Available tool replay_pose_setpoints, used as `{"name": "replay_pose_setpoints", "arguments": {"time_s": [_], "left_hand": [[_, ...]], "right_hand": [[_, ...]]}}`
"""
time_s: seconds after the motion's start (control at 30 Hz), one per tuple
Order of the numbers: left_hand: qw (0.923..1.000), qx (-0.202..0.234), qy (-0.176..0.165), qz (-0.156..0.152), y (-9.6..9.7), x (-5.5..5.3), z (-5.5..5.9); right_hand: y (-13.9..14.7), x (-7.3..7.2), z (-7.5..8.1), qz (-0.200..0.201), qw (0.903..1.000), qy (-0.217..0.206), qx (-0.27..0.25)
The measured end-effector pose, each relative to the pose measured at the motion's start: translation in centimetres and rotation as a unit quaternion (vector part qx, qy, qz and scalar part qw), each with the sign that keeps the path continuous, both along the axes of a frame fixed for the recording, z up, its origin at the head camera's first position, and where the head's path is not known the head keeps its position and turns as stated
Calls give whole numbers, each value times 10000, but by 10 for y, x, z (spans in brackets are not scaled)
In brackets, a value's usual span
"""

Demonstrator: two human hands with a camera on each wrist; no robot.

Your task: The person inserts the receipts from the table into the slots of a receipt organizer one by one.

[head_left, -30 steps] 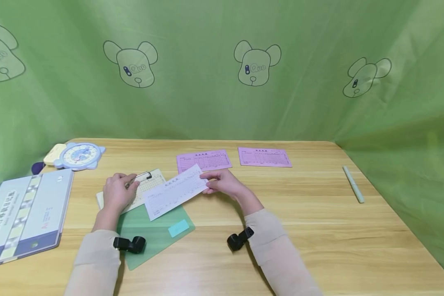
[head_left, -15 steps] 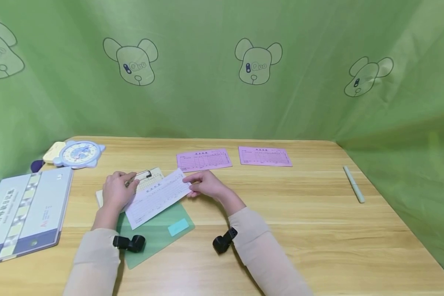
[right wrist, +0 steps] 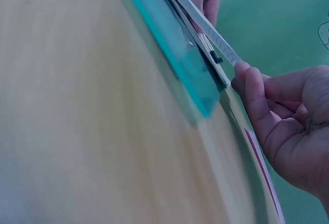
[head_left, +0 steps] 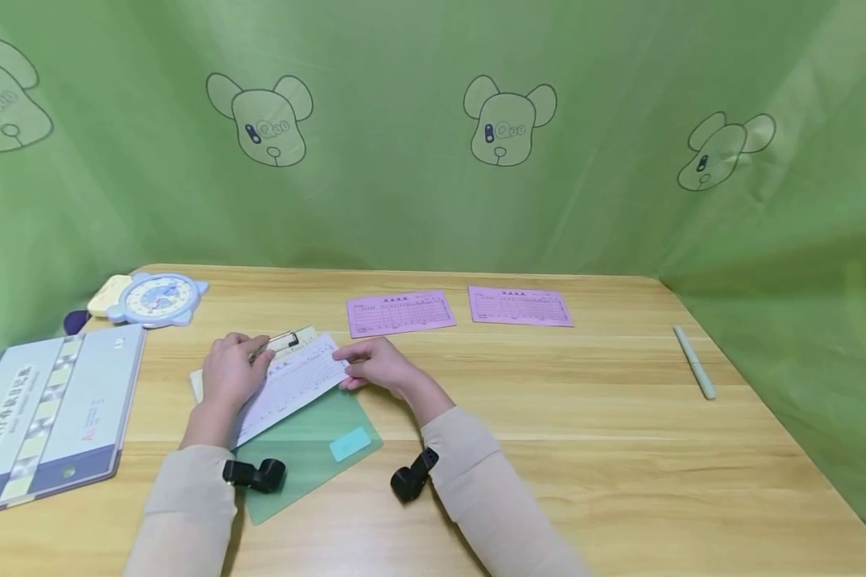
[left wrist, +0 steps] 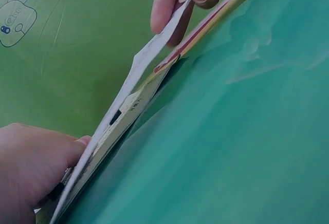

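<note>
In the head view, my right hand (head_left: pixel 381 367) pinches the right end of a white printed form (head_left: pixel 296 389) between thumb and fingers. The form slants over a cream sheet (head_left: pixel 305 340) with a metal clip (head_left: pixel 284 342), its lower left end tucked under my left hand (head_left: pixel 232 374). My left thumb and fingers grip the clip's left part. Beneath lies a green translucent folder (head_left: pixel 306 461) with a turquoise label (head_left: pixel 350 443). In the left wrist view, the form (left wrist: pixel 128 77) rises from the cream sheets. The right wrist view shows its corner in my right fingertips (right wrist: pixel 241 69).
Two pink printed forms (head_left: pixel 402 313) (head_left: pixel 521 306) lie at the back of the wooden table (head_left: pixel 548 473). A ledger binder (head_left: pixel 58 417) and a blue toy clock (head_left: pixel 160 299) are at the left. A pale pen (head_left: pixel 694 362) lies far right; a green curtain (head_left: pixel 404 208) hangs behind.
My right hand has moved left, sliding the white form across the cream sheet until its end passes under my left hand. The left hand stays at the clip.
</note>
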State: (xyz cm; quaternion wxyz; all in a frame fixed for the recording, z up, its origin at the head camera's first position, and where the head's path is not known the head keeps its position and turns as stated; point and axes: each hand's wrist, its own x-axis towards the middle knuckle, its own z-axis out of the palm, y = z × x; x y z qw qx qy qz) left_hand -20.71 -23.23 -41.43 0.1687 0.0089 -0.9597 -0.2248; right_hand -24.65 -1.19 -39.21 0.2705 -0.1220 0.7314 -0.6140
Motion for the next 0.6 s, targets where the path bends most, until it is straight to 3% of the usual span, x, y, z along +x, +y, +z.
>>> {"name": "replay_pose_setpoints", "arguments": {"time_s": [0.3, 0.6], "left_hand": [[9994, -284, 133, -160, -1, 0, -2], [9980, -597, 13, -202, -1, -2, 2]], "right_hand": [[-14, -1, -5, -92, 9997, -222, 29], [-23, -7, 2, -182, 9988, -268, 357]]}}
